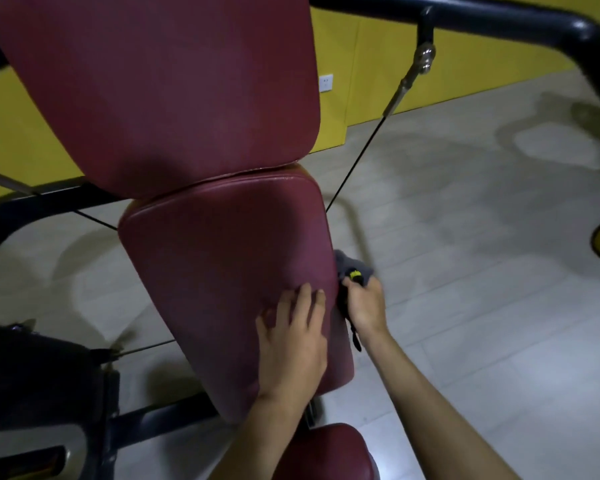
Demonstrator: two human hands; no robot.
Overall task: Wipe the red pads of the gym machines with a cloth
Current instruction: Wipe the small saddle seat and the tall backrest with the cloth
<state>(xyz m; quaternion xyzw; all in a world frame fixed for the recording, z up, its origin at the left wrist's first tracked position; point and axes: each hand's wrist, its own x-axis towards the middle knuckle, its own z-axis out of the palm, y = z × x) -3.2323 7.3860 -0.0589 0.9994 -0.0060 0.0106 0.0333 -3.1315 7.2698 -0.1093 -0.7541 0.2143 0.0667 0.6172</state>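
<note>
seat pad (pixel 326 452): small red one at the very bottom, below both wrists, nothing touching it
left hand (pixel 291 337): lying flat on the back pad, fingers straight and slightly spread, holding nothing, tips pointing up the pad
right hand (pixel 364 306): just right of the left fingers, off the pad's right edge, fingers curled tight round the cloth
strap (pixel 355 337): black, hanging down under the right fingers, right beside the pad edge
yellow bit (pixel 354 274): small yellow-and-black thing right at the right knuckles, honestly can't tell what it is
cloth (pixel 352 263): grey, bunched up, sticking out above the right fingers and up against the pad's side edge
back pad (pixel 222 265): long, red, tilted, under the left fingers
top pad (pixel 160 88): bigger red one well beyond the fingertips, its lower end overlapping the back pad's top
cable (pixel 357 159): thin, black, runs from past the right fingers up to a metal fitting on the bar
bar (pixel 465 17): black tube across the far top
floor (pixel 465 271): pale tiles, out to the right of the right fingers
wall (pixel 430 81): yellow, farthest back, with a white socket (pixel 325 83)
</note>
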